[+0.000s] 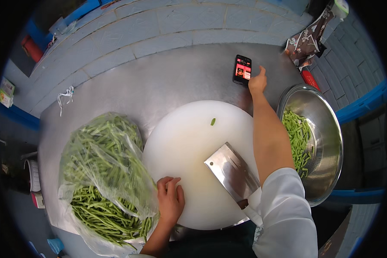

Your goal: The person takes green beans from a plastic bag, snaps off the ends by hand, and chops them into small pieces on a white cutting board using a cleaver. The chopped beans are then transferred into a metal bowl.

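My left hand (171, 200) hangs over the left edge of a round white cutting board (177, 138), fingers loosely apart and holding nothing. Beside it, a clear plastic bag (106, 161) bulges with long green beans (100, 209), its mouth open toward me. My right hand (258, 81) reaches to the far side, at the right edge of a smartphone (242, 69) with a lit screen; one finger points away, and whether it touches the phone is unclear. A cleaver (232, 171) lies flat on the board, its handle partly under my right sleeve. One cut bean piece (213, 122) sits farther back.
At right, a large steel bowl (324, 145) with perforations holds cut bean pieces (295, 138). The steel table (180, 74) meets a tiled wall (180, 19) behind. White string (66, 96) lies at the left rear. A patterned dark bag (304, 48) and a red item (310, 80) occupy the right rear corner.
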Motion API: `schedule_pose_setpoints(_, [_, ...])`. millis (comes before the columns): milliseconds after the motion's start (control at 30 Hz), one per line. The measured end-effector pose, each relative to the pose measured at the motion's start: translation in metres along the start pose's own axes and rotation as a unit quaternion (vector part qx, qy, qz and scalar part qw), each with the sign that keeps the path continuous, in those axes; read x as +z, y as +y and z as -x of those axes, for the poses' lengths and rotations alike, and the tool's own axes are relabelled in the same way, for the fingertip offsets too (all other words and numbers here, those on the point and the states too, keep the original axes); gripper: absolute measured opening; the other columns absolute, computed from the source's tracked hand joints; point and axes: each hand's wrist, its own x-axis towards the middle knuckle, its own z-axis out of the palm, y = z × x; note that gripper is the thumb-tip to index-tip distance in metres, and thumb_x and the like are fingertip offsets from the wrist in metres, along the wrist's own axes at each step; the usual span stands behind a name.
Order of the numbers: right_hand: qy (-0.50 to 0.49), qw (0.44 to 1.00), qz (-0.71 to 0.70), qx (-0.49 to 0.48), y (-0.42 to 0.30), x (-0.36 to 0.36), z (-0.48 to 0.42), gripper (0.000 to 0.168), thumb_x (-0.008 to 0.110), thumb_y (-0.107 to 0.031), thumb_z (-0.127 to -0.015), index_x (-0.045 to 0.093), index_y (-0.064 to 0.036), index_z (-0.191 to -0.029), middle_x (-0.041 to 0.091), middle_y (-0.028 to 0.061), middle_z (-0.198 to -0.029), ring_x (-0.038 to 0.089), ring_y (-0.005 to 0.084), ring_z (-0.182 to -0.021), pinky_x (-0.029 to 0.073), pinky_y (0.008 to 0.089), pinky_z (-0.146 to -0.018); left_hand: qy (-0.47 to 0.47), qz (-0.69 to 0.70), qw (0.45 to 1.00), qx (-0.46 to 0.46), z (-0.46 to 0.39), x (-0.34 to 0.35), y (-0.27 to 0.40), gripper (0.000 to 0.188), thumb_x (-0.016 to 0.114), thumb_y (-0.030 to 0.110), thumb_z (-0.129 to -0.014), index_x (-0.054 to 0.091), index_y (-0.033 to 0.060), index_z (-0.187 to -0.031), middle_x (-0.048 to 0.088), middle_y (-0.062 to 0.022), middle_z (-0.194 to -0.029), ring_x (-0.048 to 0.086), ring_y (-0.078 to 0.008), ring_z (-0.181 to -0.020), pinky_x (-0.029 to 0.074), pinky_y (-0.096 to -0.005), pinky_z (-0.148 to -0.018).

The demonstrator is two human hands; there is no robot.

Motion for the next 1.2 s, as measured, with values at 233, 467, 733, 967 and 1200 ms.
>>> schedule_pose_setpoints(233, [-0.14,0.98,0.135,-0.046,-0.001,-0.001,-0.039,0.067,0.046,-0.005,-0.087,0.033,-0.036,-0.145,0.065,0.0189,-0.12,0.06,0.0392,-0.115,0.046,0.0477,-0.095,-0.023,-0.025,0.999,-0.002,-0.002,0.002,-0.002,0.03,0.064,-0.002,-0.078,0.062,0.0058,-0.106,0.053,-0.016,-0.107,0.054,-0.0348,-0.099,0.046,-0.044,-0.084])
schedule_pose_setpoints(467, [-0.175,0.962,0.199,-0.064,-0.001,0.005,-0.051,0.062,0.04,-0.01,-0.091,0.035,-0.042,-0.144,0.061,0.0175,-0.128,0.057,0.0366,-0.12,0.045,0.0473,-0.098,-0.029,-0.038,0.999,0.003,-0.003,0.002,-0.003,0.033,0.064,-0.003,-0.076,0.062,0.0062,-0.107,0.052,-0.0152,-0.107,0.053,-0.0348,-0.1,0.045,-0.0441,-0.086])
schedule_pose_setpoints(733, [-0.17,0.964,0.197,-0.056,-0.003,0.004,-0.053,0.063,0.042,-0.01,-0.091,0.034,-0.043,-0.144,0.062,0.0173,-0.127,0.057,0.0367,-0.12,0.045,0.0475,-0.098,-0.031,-0.043,0.999,0.012,-0.005,0.0,-0.002,0.032,0.064,-0.002,-0.076,0.061,0.0052,-0.108,0.051,-0.0155,-0.108,0.053,-0.035,-0.099,0.045,-0.0447,-0.087])
schedule_pose_setpoints(967, [-0.128,0.982,0.122,-0.069,0.002,-0.003,-0.025,0.068,0.049,-0.002,-0.085,0.037,-0.037,-0.143,0.064,0.0177,-0.12,0.06,0.0402,-0.112,0.048,0.0484,-0.092,-0.034,-0.032,0.999,0.004,-0.005,-0.001,0.0,0.03,0.063,-0.001,-0.077,0.062,0.0048,-0.107,0.052,-0.0162,-0.108,0.053,-0.0356,-0.1,0.045,-0.0449,-0.086])
schedule_pose_setpoints(1200, [-0.028,0.988,0.086,-0.128,0.018,0.004,0.003,0.068,0.053,0.007,-0.08,0.049,-0.034,-0.134,0.049,0.0102,-0.115,0.059,0.0358,-0.103,0.05,0.0453,-0.089,-0.024,-0.015,1.0,0.008,-0.006,-0.001,0.001,0.029,0.063,-0.001,-0.079,0.061,0.0046,-0.107,0.052,-0.0168,-0.108,0.053,-0.0365,-0.1,0.046,-0.0453,-0.085])
